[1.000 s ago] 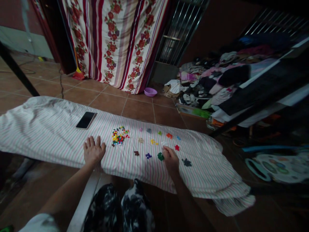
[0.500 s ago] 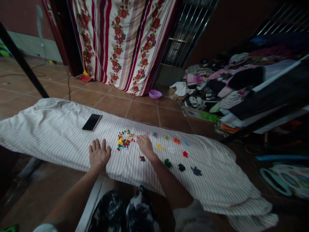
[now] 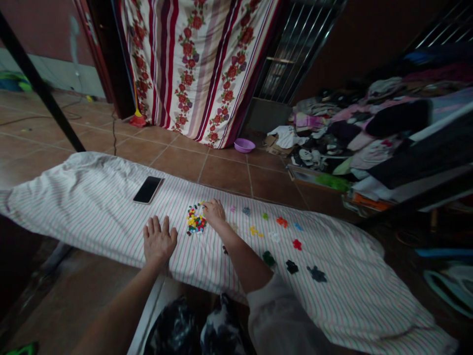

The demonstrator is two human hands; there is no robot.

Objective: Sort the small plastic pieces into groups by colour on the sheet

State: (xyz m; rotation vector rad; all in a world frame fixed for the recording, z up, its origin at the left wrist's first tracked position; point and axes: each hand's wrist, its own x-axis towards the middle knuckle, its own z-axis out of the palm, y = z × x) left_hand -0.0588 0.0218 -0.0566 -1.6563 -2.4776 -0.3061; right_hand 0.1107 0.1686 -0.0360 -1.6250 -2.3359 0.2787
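My left hand (image 3: 158,241) lies flat on the striped cloth (image 3: 121,222), fingers spread and holding nothing. To its right is a mixed pile of small coloured pieces (image 3: 195,223), perhaps beads or tiny bricks. At the pile's upper right edge, my right hand (image 3: 215,212) has its fingers bent and pressed together; whatever they hold is too small to make out. Right of that hand lie little groups sorted by colour, among them orange pieces (image 3: 282,222), red pieces (image 3: 297,244), yellow pieces (image 3: 254,230), dark green pieces (image 3: 268,258) and black pieces (image 3: 291,266). My right forearm partly covers a brown group (image 3: 225,250).
A phone (image 3: 148,190) lies on the cloth, left of the pile. Beyond the cloth are a tiled floor, a purple basin (image 3: 244,145), a red broom (image 3: 138,119) and a floral curtain (image 3: 192,69). Heaped clothes (image 3: 347,123) fill the right side.
My right hand has moved left and a little away from me, to the pile's upper edge. My left hand stays flat on the cloth. The whole view has shifted slightly.
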